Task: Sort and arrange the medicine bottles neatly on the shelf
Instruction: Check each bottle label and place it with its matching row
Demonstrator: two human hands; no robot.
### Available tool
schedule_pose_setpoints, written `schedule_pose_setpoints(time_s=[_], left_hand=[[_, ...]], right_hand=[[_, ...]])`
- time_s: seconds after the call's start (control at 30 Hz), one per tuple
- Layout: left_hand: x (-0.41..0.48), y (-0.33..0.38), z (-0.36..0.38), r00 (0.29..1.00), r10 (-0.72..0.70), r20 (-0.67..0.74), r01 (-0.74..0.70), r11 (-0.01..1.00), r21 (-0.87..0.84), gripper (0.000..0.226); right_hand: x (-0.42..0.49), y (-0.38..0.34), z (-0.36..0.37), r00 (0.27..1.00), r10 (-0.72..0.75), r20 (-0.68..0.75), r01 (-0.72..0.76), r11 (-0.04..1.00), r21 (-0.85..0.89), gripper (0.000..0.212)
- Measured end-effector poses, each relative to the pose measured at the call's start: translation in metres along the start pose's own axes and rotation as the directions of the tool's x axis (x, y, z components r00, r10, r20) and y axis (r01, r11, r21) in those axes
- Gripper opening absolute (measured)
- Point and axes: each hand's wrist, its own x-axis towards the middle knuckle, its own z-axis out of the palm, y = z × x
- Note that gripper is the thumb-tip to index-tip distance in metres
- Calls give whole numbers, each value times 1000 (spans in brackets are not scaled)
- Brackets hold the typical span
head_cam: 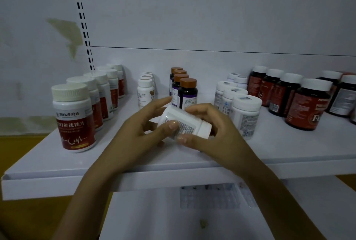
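A white medicine bottle [184, 122] lies on its side above the white shelf [134, 164], its cap pointing right and its base toward the back left. My left hand [142, 130] holds its base end, thumb on the printed label. My right hand [210, 128] grips the cap end from the right, fingers curled over the top and thumb underneath. Rows of bottles stand on the shelf: red-labelled white ones [74, 118] at left, small white ones [145, 91], dark brown-capped ones [187, 93], white ones [245, 114], dark red-labelled ones [308, 104] at right.
The white back panel [212, 18] rises behind the rows, with a slotted upright [84, 25] at left. A lower white shelf [173, 216] below carries a clear blister tray [217, 195]. Bare shelf surface lies in front of the small white and brown-capped rows.
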Motion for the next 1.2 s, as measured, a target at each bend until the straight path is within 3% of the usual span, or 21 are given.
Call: schedule_pose_setpoints(time_s=[0.1,0.2,0.37,0.53,0.67,0.8,1.03,1.2], left_hand=[[-2,2,0,1000,11,-7,-12,1000,-9,50],[-5,2,-2,999,-17,-38,12,993,-116,35],[-3,2,-1,999,-11,-47,6,995,-102,42],[0,-5,0,996,13,-89,-11,1000,17,62],[1,-3,7,999,-43,-18,46,974,223,72],[1,-1,12,991,-99,89,40,860,508,74],[3,-3,13,986,-145,87,66,805,590,67],[4,-4,12,985,-155,74,79,792,606,66]], right_hand=[[0,0,0,999,-52,-5,52,998,-30,51],[0,0,0,999,-18,-32,21,995,94,54],[0,-4,2,995,-15,-97,28,990,141,47],[22,-48,-21,975,-130,-182,120,991,-63,42],[73,-76,-57,966,-129,-223,38,928,-372,58],[135,-70,-87,972,-29,-232,-115,803,-584,59],[189,-19,-94,953,228,-202,-300,598,-743,59],[194,7,-99,896,416,-158,-361,472,-804,44]])
